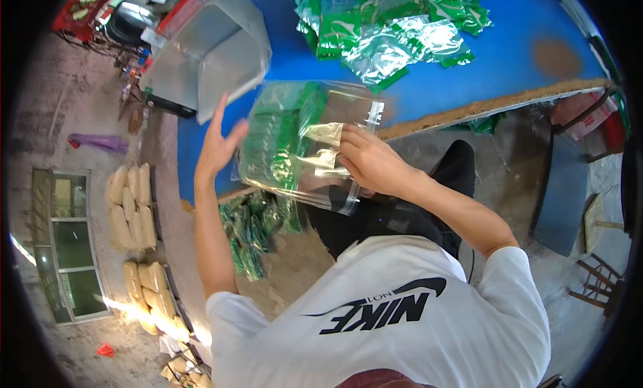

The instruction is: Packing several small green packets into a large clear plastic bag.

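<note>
Your right hand (372, 161) pinches the clear zip bag (305, 143) of green packets at frame centre, its long axis running upper-left to lower-right; your left hand (218, 147) hovers beside it, fingers spread.

A small packing workshop, rough and busy

Everything here is pointing to a hand-packing workroom. A blue worktable (469, 73) with a worn, crumbling edge is carrying a heap of green foil sachets (392, 26), and more sachets (251, 230) are lying spilled on the bare concrete floor (74, 100). Tan filled sacks (130, 204) are sitting stacked against the wall by a window (67, 244). A grey metal machine (201, 59) is standing at the table's corner, and a wooden chair (599, 281) is waiting nearby
</note>
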`<state>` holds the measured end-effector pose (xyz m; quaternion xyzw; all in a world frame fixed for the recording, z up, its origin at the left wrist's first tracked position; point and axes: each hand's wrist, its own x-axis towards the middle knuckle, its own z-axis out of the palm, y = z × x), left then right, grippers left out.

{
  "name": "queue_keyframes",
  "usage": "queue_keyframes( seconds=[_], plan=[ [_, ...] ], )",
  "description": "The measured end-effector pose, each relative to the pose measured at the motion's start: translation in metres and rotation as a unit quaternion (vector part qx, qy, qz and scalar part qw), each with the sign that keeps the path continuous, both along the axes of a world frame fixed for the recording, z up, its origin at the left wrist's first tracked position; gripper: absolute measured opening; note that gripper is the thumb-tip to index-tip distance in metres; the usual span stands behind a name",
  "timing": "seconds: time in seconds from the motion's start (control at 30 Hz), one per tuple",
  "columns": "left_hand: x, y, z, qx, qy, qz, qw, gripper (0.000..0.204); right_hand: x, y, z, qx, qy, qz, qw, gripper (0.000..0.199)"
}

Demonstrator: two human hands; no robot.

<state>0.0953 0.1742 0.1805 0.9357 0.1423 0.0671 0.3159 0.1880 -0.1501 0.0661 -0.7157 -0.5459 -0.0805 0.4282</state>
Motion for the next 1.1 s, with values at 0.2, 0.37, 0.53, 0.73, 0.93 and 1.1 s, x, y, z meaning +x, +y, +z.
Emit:
queue_keyframes(
  seconds=[0.2, 0.37, 0.53, 0.73, 0.93, 1.1],
  plan=[
    [0.036, -0.055, -0.082, 0.377, 0.048, -0.088, 0.921, 0.078, 0.006, -0.026, 0.045, -0.007, 0.184, 0.102, 0.978, 0.014],
    [0.04, -0.041, -0.062, 0.38, 0.006, -0.203, 0.903, 0.079, 0.127, -0.007, 0.019, 0.117, 0.024, -0.203, 0.972, 0.033],
    [0.013, -0.013, -0.034, 0.319, 0.103, -0.24, 0.911, 0.079, 0.209, 0.007, -0.029, -0.186, -0.023, -0.364, 0.912, 0.09],
    [-0.019, -0.057, -0.037, 0.321, -0.041, -0.053, 0.945, 0.045, 0.179, -0.025, -0.041, -0.272, -0.045, -0.246, 0.929, 0.088],
    [-0.058, -0.181, -0.129, -0.489, 0.042, 0.077, 0.868, 0.044, 0.103, -0.009, -0.003, -0.216, -0.126, -0.241, 0.938, 0.064],
    [-0.04, -0.191, -0.159, -0.661, -0.042, 0.177, 0.728, 0.047, 0.053, -0.011, -0.006, -0.238, -0.188, -0.116, 0.946, 0.061]
  ],
)
